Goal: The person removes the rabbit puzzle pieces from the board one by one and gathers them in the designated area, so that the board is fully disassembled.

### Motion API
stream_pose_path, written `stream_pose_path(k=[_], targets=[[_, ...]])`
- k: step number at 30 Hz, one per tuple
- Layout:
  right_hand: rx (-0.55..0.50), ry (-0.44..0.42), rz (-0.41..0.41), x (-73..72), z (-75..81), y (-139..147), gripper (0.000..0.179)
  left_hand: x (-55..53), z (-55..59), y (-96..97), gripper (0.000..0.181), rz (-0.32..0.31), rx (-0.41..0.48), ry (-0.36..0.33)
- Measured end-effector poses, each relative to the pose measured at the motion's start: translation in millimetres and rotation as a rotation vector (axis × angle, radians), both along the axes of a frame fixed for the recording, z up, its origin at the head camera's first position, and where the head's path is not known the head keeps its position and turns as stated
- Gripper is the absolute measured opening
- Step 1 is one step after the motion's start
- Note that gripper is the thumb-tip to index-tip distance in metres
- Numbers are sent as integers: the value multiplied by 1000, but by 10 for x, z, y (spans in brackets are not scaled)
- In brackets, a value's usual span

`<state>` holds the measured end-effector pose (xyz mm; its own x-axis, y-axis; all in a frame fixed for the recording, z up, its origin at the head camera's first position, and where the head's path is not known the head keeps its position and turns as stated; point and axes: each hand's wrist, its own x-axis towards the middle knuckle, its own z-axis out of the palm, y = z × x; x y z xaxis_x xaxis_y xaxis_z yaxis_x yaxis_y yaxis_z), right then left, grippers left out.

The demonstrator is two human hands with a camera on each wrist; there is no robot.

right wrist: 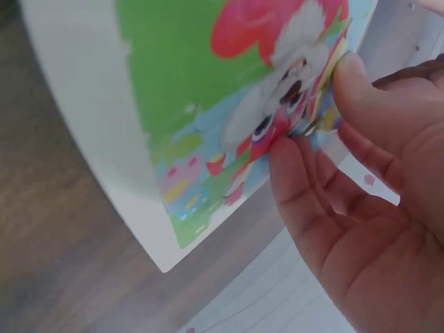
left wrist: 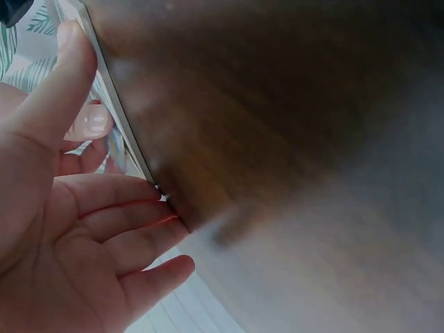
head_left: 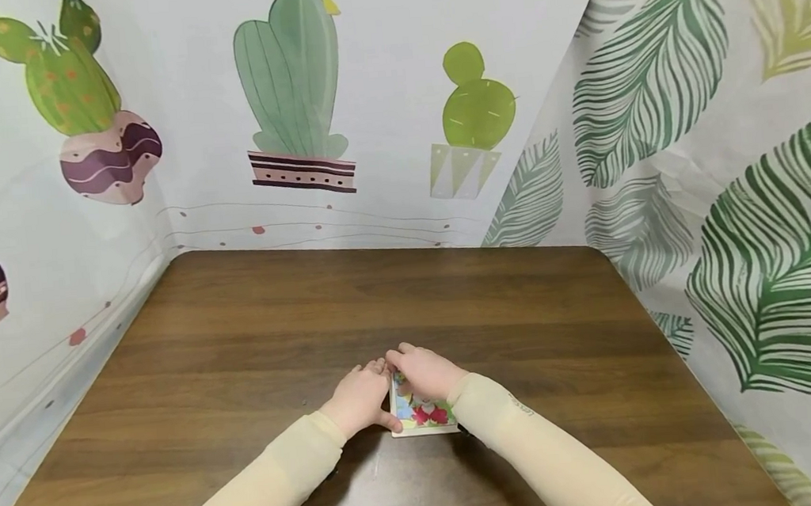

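A flat picture board with a white border and a bright cartoon print, which looks like a jigsaw puzzle, lies on the brown table. My left hand rests along the board's left side, thumb at the near corner and straight fingers by the far one. Over the upper part of the picture, my right hand covers much of the print. In the right wrist view, its thumb and fingers pinch a thin, colourful puzzle piece, tilted up from the picture. Its outline is mostly hidden by the fingers.
The wood-grain table stretches around the board on every side. Behind it and at both sides hang white cloths, one with cactus prints, the other with leaf prints.
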<state>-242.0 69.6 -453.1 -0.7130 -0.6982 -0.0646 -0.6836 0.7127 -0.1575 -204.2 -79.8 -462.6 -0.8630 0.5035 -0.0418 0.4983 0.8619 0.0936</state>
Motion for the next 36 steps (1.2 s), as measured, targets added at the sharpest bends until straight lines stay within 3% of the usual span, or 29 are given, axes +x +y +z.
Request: stream_pose_path(k=[6,10,16,30,36], targets=[[-33,-1,1,-4,-7,14,33,2,11,2,94,11,4,-6],[-155,-48,-44,-26,-38,61,30,-1,24,-4,98,21,-7,-21],[-335,-85,-113,-91,-81,135,11,-13,27,-2,100,31,-30,-36],[-482,-208,-229,-147,-117,255,9,5,19,32,100,39,-39,-56],[-486,-239,-296,-188,-108,425,7,3,49,55,100,49,-23,-76]])
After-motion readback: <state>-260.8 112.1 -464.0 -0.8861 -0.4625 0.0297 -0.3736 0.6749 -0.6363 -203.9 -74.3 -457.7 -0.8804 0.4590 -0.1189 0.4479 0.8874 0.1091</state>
